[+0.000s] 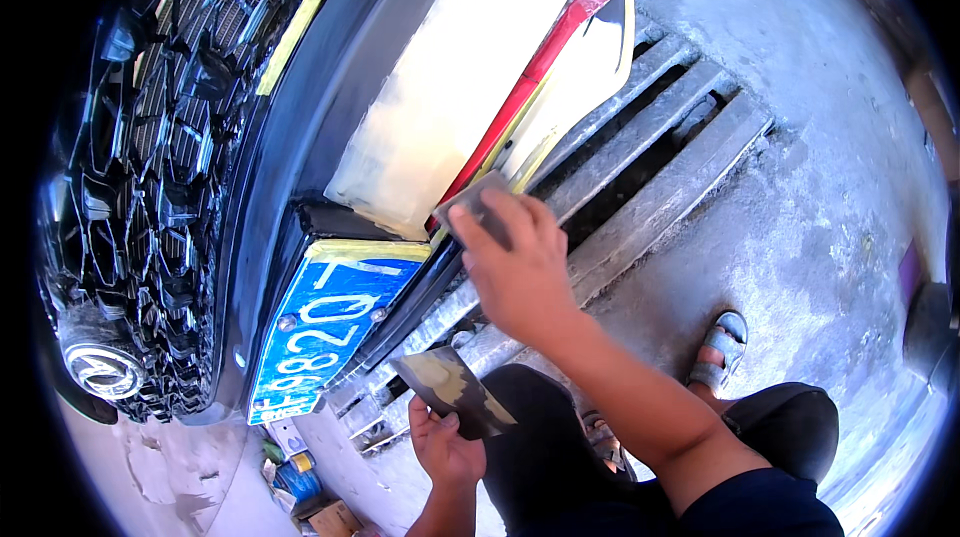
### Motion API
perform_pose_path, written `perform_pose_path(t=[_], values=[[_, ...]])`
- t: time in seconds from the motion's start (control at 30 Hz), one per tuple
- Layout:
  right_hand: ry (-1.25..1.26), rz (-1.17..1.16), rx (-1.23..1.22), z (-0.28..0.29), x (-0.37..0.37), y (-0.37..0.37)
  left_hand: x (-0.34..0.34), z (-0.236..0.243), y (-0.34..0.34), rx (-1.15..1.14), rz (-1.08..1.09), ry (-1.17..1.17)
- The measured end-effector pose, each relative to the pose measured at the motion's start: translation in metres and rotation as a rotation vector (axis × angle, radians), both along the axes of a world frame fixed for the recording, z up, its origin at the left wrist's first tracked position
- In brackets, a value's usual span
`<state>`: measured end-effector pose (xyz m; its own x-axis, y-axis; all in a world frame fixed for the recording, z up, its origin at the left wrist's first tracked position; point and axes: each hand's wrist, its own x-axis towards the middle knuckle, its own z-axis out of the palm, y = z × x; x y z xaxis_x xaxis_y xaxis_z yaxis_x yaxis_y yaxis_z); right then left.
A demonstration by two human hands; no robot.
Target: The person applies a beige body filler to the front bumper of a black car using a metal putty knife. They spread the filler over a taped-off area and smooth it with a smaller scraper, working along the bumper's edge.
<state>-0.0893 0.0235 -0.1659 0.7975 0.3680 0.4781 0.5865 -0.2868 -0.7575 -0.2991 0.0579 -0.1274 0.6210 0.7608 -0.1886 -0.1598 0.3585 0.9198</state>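
My right hand (522, 272) grips a flat grey putty spreader (462, 205), its fingers bent over the upper face. The spreader rests against the car's bumper at the lower end of a red strip (550, 52), beside a wide patch of cream putty (425, 107). My left hand (447, 445) pinches a thin dark plate (455, 392) by its near edge, thumb on top. Tan putty is smeared across part of that plate. It is held low, apart from the bumper, over my knee.
A blue licence plate (335, 322) edged with yellow tape sits left of my hands. Further left is the black grille (165, 167) with a round emblem. Grey floor slats (650, 167) with dark gaps run beneath the bumper. Blue and yellow items (297, 477) lie at lower left.
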Motion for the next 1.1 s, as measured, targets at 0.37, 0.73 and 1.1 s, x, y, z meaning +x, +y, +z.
perform_pose_path(t=[0.37, 0.73, 1.1], values=[[0.064, -0.038, 0.03, 0.017, 0.023, 0.0, 0.008, 0.01, 0.0, 0.088, -0.01, -0.047], [0.125, 0.264, 0.265, 0.024, 0.038, -0.068, 0.082, 0.051, 0.01, 0.462, 0.018, -0.227], [-0.09, 0.35, 0.052, 0.066, 0.025, -0.1, 0.111, 0.054, -0.003, 0.628, 0.025, -0.149]])
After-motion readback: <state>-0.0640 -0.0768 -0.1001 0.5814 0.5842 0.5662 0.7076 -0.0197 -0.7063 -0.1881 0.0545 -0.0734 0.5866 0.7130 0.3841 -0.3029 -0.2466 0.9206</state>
